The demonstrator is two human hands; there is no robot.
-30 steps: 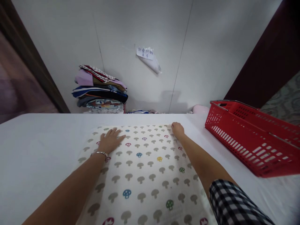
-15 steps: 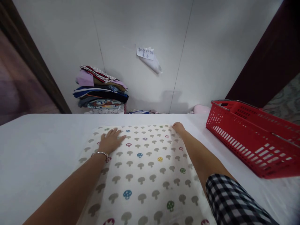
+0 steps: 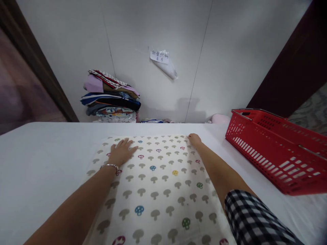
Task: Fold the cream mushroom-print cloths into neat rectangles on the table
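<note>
A cream cloth (image 3: 160, 183) printed with grey and coloured mushrooms lies flat in front of me and runs out of view at the bottom. My left hand (image 3: 122, 152) rests palm down near its far left corner, fingers spread, a silver bracelet at the wrist. At the far right corner, my right hand (image 3: 194, 139) has its fingers closed on the cloth's edge; the fingertips are partly hidden.
On the right of the white table (image 3: 46, 156) stands a red plastic basket (image 3: 270, 153). A stack of folded fabrics (image 3: 112, 98) is beyond the far edge at left, and a handwritten label (image 3: 159, 56) hangs on the wall.
</note>
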